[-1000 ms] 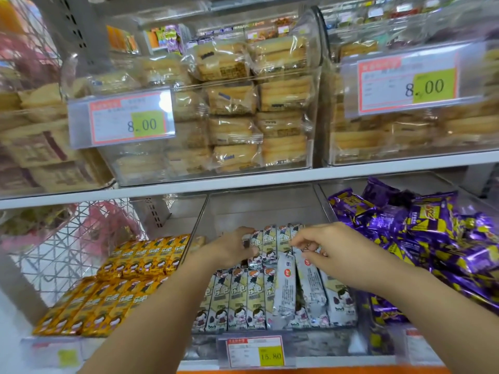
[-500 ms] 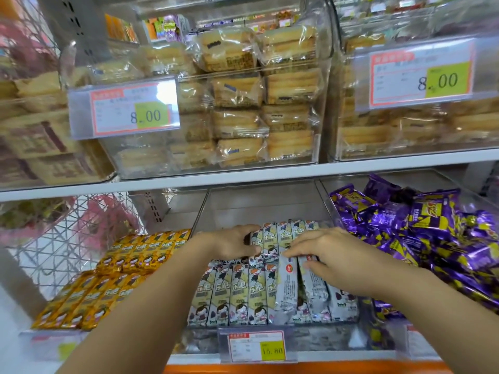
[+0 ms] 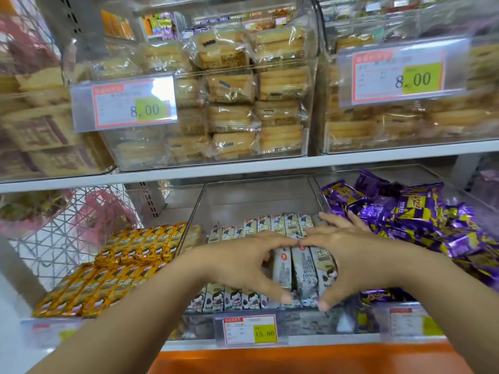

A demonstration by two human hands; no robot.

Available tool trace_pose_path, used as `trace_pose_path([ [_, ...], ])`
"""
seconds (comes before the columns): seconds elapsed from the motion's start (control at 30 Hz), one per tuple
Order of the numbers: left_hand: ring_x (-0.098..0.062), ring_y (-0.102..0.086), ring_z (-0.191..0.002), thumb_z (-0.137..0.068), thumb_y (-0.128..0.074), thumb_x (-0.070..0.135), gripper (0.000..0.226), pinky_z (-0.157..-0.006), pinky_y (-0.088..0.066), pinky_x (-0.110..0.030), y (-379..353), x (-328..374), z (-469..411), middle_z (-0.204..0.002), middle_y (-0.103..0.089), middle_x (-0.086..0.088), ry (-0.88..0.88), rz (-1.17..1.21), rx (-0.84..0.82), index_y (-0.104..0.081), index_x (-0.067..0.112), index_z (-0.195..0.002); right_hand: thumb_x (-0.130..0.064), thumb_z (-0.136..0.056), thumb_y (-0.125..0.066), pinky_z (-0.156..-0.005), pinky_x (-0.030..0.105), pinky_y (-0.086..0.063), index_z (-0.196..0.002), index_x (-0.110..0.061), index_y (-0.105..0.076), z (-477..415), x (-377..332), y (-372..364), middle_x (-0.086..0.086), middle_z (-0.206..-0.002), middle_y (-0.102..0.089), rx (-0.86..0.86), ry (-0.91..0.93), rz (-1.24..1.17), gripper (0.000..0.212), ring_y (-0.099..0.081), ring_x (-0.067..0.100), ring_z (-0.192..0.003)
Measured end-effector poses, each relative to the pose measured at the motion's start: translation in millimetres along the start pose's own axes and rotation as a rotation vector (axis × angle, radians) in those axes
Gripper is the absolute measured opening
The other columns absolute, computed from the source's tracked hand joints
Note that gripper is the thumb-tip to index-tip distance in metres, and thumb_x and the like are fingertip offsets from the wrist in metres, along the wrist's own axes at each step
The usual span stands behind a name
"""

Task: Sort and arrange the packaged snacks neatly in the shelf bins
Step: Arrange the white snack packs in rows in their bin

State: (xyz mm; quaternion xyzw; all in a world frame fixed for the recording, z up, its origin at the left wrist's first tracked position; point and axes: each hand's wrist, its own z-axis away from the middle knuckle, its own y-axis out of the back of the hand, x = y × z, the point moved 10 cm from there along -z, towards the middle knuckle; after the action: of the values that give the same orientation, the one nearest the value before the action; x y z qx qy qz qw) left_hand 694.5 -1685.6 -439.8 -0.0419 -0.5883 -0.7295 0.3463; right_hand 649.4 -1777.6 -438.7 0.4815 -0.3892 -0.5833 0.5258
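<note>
The clear middle bin on the lower shelf holds grey-white snack packs with a cartoon figure: a back row and a front row. My left hand and my right hand meet over this bin. Their index fingertips touch above and their thumbs reach below, so both hands curl around a bundle of three grey-white packs lying lengthwise at the bin's right side. Parts of the front row are hidden under my hands.
Yellow packs lie in tidy rows in the left bin. Purple packs are heaped loosely in the right bin. A 15.80 price tag hangs on the middle bin's front. Clear bins of wrapped cakes fill the shelf above.
Both hands have come forward from the back row and closed in on each other, fingertips now touching, around the lengthwise packs. The view has shifted a little closer.
</note>
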Motion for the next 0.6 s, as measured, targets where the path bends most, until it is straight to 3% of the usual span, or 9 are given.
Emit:
trace_pose_path([
  [0.07, -0.007, -0.022, -0.137, -0.077, -0.075, 0.043, 0.097, -0.107, -0.019, -0.016, -5.1, -3.5, -1.7, -0.155, -0.009, 0.015, 0.026, -0.064, -0.005, -0.01, 0.038, -0.149, -0.067, -0.06, -0.072, -0.112, 0.051, 0.019, -0.147, -0.039, -0.013, -0.7, 0.9, -4.0, -0.009, -0.158, -0.006, -0.003, -0.013, 0.04, 0.109, 0.023, 0.011, -0.141],
  [0.1, -0.008, -0.026, -0.134, -0.076, -0.076, 0.042, 0.099, -0.105, -0.02, -0.015, -4.9, -5.8, -2.7, -0.155, -0.01, 0.014, 0.037, -0.063, 0.008, -0.01, 0.038, -0.149, -0.066, -0.06, -0.072, -0.112, 0.052, 0.019, -0.148, -0.039, -0.012, -1.4, 1.3, -4.4, -0.007, -0.158, -0.004, 0.008, -0.016, 0.05, 0.11, 0.024, 0.013, -0.141],
  [0.23, -0.003, -0.041, -0.11, -0.075, -0.078, 0.036, 0.099, -0.08, -0.027, 0.005, -3.2, -10.6, -4.0, -0.138, -0.03, 0.013, 0.058, 0.03, 0.078, -0.013, 0.034, -0.149, -0.06, -0.064, -0.073, -0.114, 0.049, 0.014, -0.147, -0.036, -0.016, -2.3, -1.1, 1.8, -0.007, -0.155, -0.016, 0.082, -0.002, 0.025, 0.104, 0.016, 0.016, -0.142],
  [0.37, -0.01, -0.04, -0.126, -0.074, -0.078, 0.039, 0.1, -0.099, -0.037, -0.017, 5.7, -18.3, 4.2, -0.142, -0.026, 0.01, 0.07, 0.09, 0.201, -0.012, 0.031, -0.149, -0.056, -0.067, -0.073, -0.117, 0.04, 0.008, -0.145, -0.035, -0.022, 3.2, -3.4, 15.7, -0.008, -0.147, -0.024, 0.188, 0.008, -0.015, 0.096, 0.003, 0.011, -0.141],
  [0.5, -0.008, -0.05, -0.108, -0.075, -0.076, 0.036, 0.101, -0.084, -0.046, -0.013, 25.7, -42.1, 26.7, -0.13, -0.02, 0.015, 0.144, 0.086, 0.346, -0.008, 0.03, -0.15, -0.054, -0.07, -0.071, -0.114, 0.029, -0.015, -0.145, -0.038, -0.02, 14.6, -10.0, 36.5, -0.015, -0.146, -0.019, 0.328, 0.018, -0.043, 0.091, -0.021, 0.012, -0.134],
  [0.6, -0.016, -0.055, -0.1, -0.075, -0.075, 0.034, 0.106, -0.085, -0.051, -0.026, 42.9, -69.8, 40.8, -0.137, -0.011, 0.009, 0.243, -0.066, 0.423, -0.001, 0.029, -0.151, -0.054, -0.072, -0.07, -0.105, 0.026, -0.032, -0.143, -0.037, -0.024, 14.4, -22.1, 49.4, -0.019, -0.148, -0.013, 0.396, 0.039, -0.103, 0.087, -0.035, 0.011, -0.13],
])
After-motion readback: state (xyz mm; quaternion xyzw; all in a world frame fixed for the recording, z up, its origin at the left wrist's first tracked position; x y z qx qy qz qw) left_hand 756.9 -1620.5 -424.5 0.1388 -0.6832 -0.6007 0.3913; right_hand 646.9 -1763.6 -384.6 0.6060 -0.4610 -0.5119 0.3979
